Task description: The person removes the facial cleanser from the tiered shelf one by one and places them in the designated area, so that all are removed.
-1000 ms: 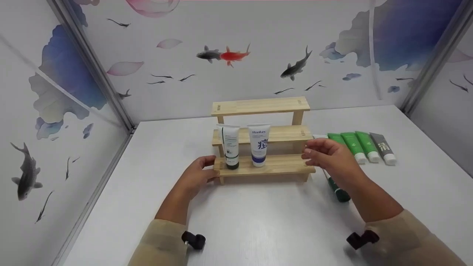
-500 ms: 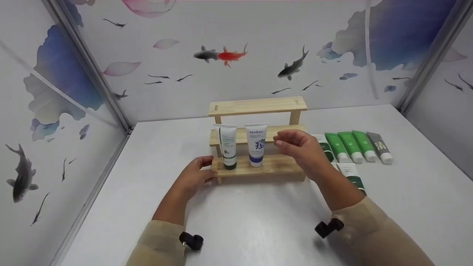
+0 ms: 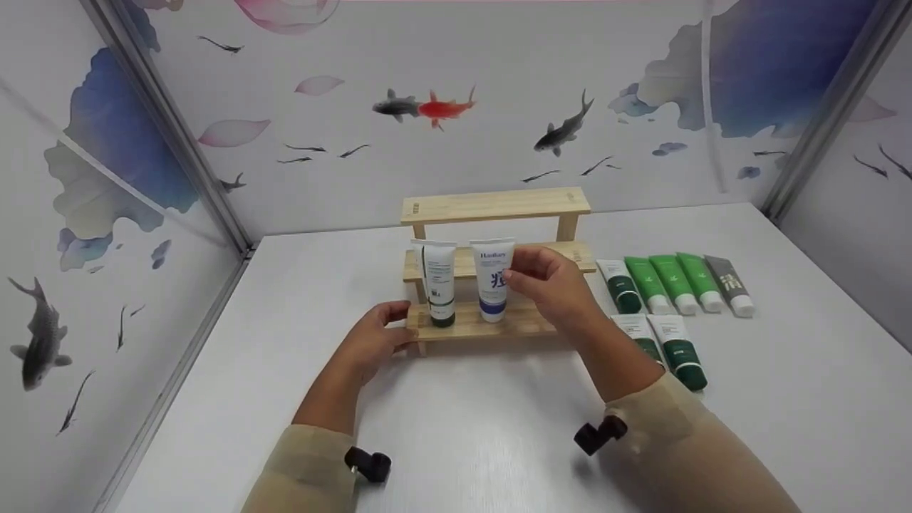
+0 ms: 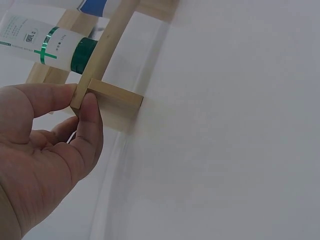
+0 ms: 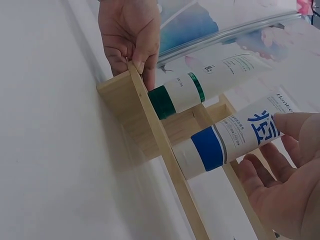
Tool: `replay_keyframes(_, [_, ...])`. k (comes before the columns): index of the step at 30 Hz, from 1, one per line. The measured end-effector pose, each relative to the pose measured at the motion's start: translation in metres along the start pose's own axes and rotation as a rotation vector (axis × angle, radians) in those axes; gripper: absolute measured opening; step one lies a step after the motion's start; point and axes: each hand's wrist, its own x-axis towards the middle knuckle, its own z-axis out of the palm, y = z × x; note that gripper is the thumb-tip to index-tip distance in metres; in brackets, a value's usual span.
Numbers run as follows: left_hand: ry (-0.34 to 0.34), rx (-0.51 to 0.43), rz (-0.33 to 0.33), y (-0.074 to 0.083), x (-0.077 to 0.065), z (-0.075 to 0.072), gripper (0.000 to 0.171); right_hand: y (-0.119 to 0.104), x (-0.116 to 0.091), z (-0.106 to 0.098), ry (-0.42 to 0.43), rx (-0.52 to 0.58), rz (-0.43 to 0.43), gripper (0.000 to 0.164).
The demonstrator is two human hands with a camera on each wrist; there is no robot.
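A three-tier wooden display rack (image 3: 520, 326) stands on the white table. My left hand (image 3: 374, 343) pinches the left end of its lowest tier, thumb above and fingers below, as the left wrist view shows. On that tier a white tube with a dark green cap (image 3: 442, 285) stands upright on its cap. To its right stands a white-and-blue tube (image 3: 491, 285), also cap down. My right hand (image 3: 559, 288) pinches this tube's right edge, with the thumb (image 5: 295, 124) on the front and the fingers behind.
Right of the rack, several tubes lie flat on the table: white-and-green ones (image 3: 684, 353), bright green ones (image 3: 673, 285) and a grey one (image 3: 730, 285). Printed panels (image 3: 499, 57) enclose the table at the back and sides.
My right hand has moved left from beside the rack's right end to the white-and-blue tube and taken its edge. My left hand stays on the rack, and the tubes keep their places.
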Motion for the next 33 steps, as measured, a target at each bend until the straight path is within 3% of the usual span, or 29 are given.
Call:
replay_keyframes(5, [0.001,0.003,0.002,-0.001,0.001,0.000,0.062,0.000,0.002,0.003,0.012,-0.007,0.024,0.034])
replay_keyframes(18, [-0.002,0.004,0.019,-0.001,0.000,0.000,0.062,0.003,-0.002,0.003,0.026,-0.046,-0.052,0.030])
replay_keyframes(25, [-0.003,-0.021,0.021,-0.001,0.000,0.000,0.063,-0.002,-0.011,-0.013,0.034,-0.052,-0.077,0.035])
replay_keyframes(33, [0.007,0.001,0.006,0.000,-0.001,0.000,0.061,-0.001,-0.023,-0.047,0.076,-0.057,-0.054,0.040])
